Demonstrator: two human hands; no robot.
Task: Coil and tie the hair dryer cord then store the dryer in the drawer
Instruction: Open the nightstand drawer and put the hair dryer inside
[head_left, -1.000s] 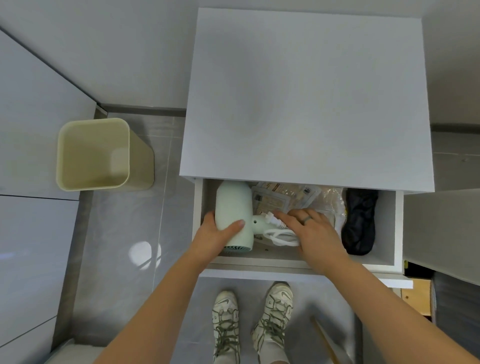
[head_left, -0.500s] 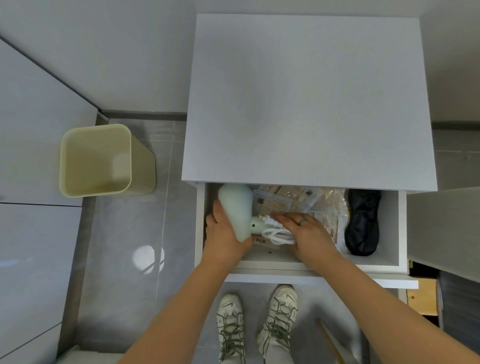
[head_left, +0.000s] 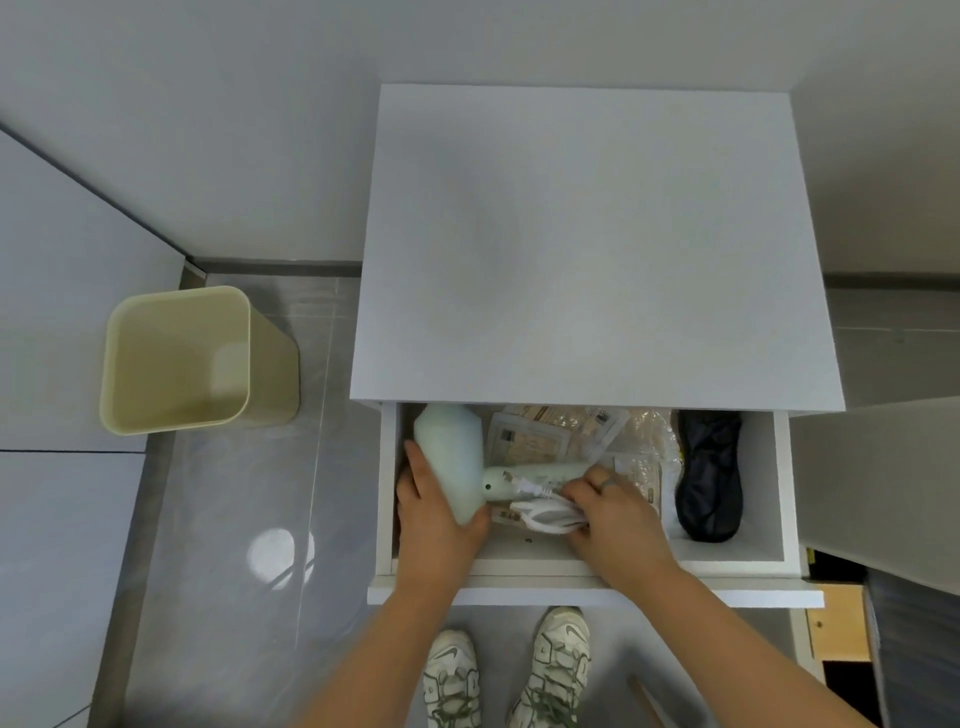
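The pale green hair dryer (head_left: 451, 457) lies on its side in the left part of the open white drawer (head_left: 592, 595), its handle pointing right. My left hand (head_left: 434, 512) cups the dryer's body from the near left side. The bundled white cord (head_left: 548, 514) rests just in front of the handle, with its plug by the handle. My right hand (head_left: 615, 512) presses down on the cord bundle and closes around its right end.
Inside the drawer are several clear packets (head_left: 558, 434) behind the dryer and a black pouch (head_left: 709, 480) at the right. The white cabinet top (head_left: 592, 249) overhangs the drawer's back. A beige waste bin (head_left: 182, 358) stands on the floor to the left. My shoes (head_left: 506, 670) are below the drawer front.
The dryer has rolled from barrel-end-facing-me onto its side and settled lower and further left in the drawer. My left hand shifted from gripping over it to its near side; the right stayed on the cord.
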